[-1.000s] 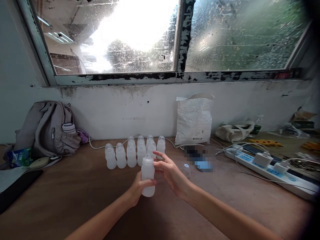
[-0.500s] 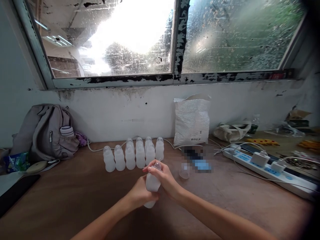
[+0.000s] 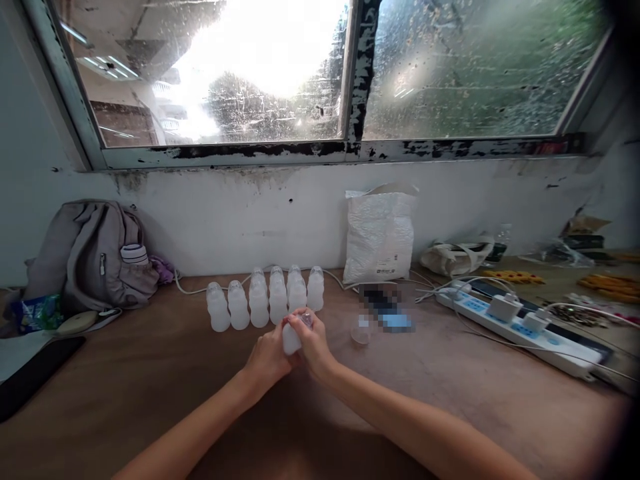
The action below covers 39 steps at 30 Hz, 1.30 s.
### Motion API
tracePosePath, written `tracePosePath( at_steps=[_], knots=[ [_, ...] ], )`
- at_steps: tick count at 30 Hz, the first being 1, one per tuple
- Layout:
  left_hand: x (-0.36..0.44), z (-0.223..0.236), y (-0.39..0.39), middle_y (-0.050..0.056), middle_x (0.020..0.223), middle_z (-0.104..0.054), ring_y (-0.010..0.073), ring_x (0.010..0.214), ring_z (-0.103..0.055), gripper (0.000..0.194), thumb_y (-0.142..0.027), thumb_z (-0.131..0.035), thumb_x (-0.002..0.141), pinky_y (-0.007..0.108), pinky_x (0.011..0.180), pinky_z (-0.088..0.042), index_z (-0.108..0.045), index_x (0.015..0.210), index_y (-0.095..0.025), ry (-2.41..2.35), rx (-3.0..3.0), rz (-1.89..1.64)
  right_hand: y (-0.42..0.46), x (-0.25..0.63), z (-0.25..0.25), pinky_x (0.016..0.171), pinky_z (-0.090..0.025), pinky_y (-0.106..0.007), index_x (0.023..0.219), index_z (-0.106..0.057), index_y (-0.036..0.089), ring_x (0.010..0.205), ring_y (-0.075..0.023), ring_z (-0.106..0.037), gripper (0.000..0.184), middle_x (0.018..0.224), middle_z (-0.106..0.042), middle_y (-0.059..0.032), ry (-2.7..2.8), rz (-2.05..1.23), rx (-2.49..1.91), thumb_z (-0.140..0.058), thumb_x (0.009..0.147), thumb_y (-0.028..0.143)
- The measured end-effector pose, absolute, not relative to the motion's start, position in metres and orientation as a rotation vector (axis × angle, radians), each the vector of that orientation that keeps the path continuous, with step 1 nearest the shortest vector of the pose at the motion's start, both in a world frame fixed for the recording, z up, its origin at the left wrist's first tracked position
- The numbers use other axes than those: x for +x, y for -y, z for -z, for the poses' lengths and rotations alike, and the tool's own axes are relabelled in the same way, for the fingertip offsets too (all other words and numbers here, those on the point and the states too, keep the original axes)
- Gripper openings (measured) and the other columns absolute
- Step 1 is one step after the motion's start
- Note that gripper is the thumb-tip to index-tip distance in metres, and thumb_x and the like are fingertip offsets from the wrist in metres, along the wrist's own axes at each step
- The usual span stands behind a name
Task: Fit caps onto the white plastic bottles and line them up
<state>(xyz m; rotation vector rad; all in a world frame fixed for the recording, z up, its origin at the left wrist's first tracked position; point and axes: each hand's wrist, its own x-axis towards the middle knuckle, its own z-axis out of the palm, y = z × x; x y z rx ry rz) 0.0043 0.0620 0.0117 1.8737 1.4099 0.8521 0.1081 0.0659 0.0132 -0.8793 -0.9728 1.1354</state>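
Observation:
A frosted white baby bottle [image 3: 291,341] is held between my two hands above the table. My left hand [image 3: 267,352] wraps around its body, hiding most of the lower part. My right hand [image 3: 316,348] is closed around the top, over the clear teat end [image 3: 306,321]. Just behind my hands, several matching waisted bottles [image 3: 259,300] stand upright in a row, with clear domed tops. To the right of my hands, a clear cup-like cap [image 3: 361,334] sits on the table.
A brown table [image 3: 165,387] stretches below the window. At left are a grey backpack [image 3: 85,253] and a black flat object [image 3: 40,377]. A white padded mailer [image 3: 379,233] leans on the wall, near a pixelated blue-and-black item [image 3: 390,310]. At right lies a power strip [image 3: 560,350] with trailing cables.
Both hands have moved slightly up and left with the bottle, and the left has come closer beneath the right. The view has tilted a little downward.

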Motion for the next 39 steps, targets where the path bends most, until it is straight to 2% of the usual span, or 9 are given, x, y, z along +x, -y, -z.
tracePosePath(
  at_steps=[5,8,11,15,20,23,26,32,39],
  knots=[
    [0.006,-0.024,-0.066,0.012,0.084,-0.063,0.0282,0.074,-0.060,0.049,-0.030,-0.053,0.069,0.028,0.060,-0.036,-0.041,0.115,-0.017,-1.763,2.253,-0.702,-0.084,0.106,-0.016,0.057,-0.038,-0.023,0.073,-0.053,0.019,0.060,-0.0120,-0.049,0.022,0.065,-0.055,0.0020,1.068,-1.070,-0.827,-0.058,0.065,0.038],
    [0.005,-0.026,-0.063,0.011,0.083,-0.063,0.0277,0.074,-0.060,0.043,-0.029,-0.052,0.068,0.028,0.059,-0.036,-0.043,0.109,-0.018,-1.842,2.324,-0.610,-0.085,0.119,-0.017,0.057,-0.036,-0.024,0.072,-0.056,0.017,0.059,-0.0121,-0.048,0.025,0.062,-0.054,0.0016,1.204,-1.012,-0.915,-0.058,0.065,0.041],
    [0.001,-0.026,-0.056,0.010,0.084,-0.062,0.0275,0.075,-0.059,0.038,-0.030,-0.054,0.066,0.028,0.059,-0.036,-0.045,0.101,-0.019,-1.815,2.351,-0.585,-0.077,0.144,-0.019,0.064,-0.038,-0.026,0.082,-0.060,0.017,0.068,-0.0153,-0.051,0.030,0.071,-0.058,-0.0002,1.410,-0.930,-0.987,-0.058,0.066,0.042],
    [-0.006,-0.020,-0.044,0.007,0.088,-0.060,0.0250,0.078,-0.057,0.041,-0.033,-0.058,0.063,0.027,0.061,-0.036,-0.044,0.099,-0.021,-1.729,2.197,-0.744,-0.064,0.194,-0.017,0.085,-0.032,-0.033,0.091,-0.059,0.022,0.094,-0.0205,-0.048,0.026,0.094,-0.058,-0.0036,1.576,-0.555,-1.013,-0.052,0.073,0.039],
    [-0.005,0.000,-0.034,0.006,0.092,-0.055,0.0198,0.083,-0.053,0.041,-0.029,-0.060,0.062,0.026,0.069,-0.038,-0.043,0.098,-0.017,-1.391,1.851,-1.013,-0.069,0.252,0.011,0.088,-0.030,-0.039,0.092,-0.057,0.019,0.097,-0.0242,-0.046,0.030,0.097,-0.056,-0.0081,1.543,-0.154,-1.262,-0.057,0.066,0.034],
    [-0.002,0.011,-0.030,0.005,0.092,-0.055,0.0180,0.084,-0.051,0.039,-0.029,-0.058,0.066,0.026,0.072,-0.039,-0.044,0.101,-0.016,-1.181,1.630,-1.135,-0.077,0.268,0.022,0.080,-0.036,-0.038,0.083,-0.059,0.019,0.083,-0.0230,-0.052,0.027,0.087,-0.059,-0.0070,1.589,-0.239,-1.389,-0.061,0.060,0.032],
    [-0.003,0.014,-0.027,0.005,0.091,-0.056,0.0197,0.085,-0.052,0.041,-0.033,-0.061,0.064,0.027,0.073,-0.039,-0.050,0.099,-0.016,-1.054,1.580,-1.167,-0.079,0.266,0.019,0.071,-0.041,-0.035,0.079,-0.060,0.017,0.071,-0.0193,-0.054,0.024,0.078,-0.060,-0.0061,1.540,-0.383,-1.379,-0.060,0.062,0.034],
    [-0.009,0.011,-0.026,0.006,0.095,-0.057,0.0202,0.088,-0.053,0.049,-0.034,-0.065,0.060,0.028,0.074,-0.041,-0.049,0.102,-0.017,-1.025,1.582,-1.231,-0.064,0.241,-0.003,0.065,-0.046,-0.030,0.086,-0.059,0.016,0.075,-0.0166,-0.055,0.031,0.084,-0.060,-0.0053,1.123,-0.907,-1.001,-0.063,0.064,0.038],
    [-0.010,0.010,-0.024,0.003,0.085,-0.057,0.0156,0.076,-0.053,0.037,-0.039,-0.062,0.063,0.022,0.062,-0.042,-0.055,0.092,-0.016,-1.070,1.553,-1.171,-0.050,0.225,-0.006,0.067,-0.047,-0.030,0.081,-0.062,0.016,0.073,-0.0146,-0.055,0.028,0.080,-0.061,-0.0035,1.025,-1.120,-0.895,-0.068,0.060,0.033]
  ],
)
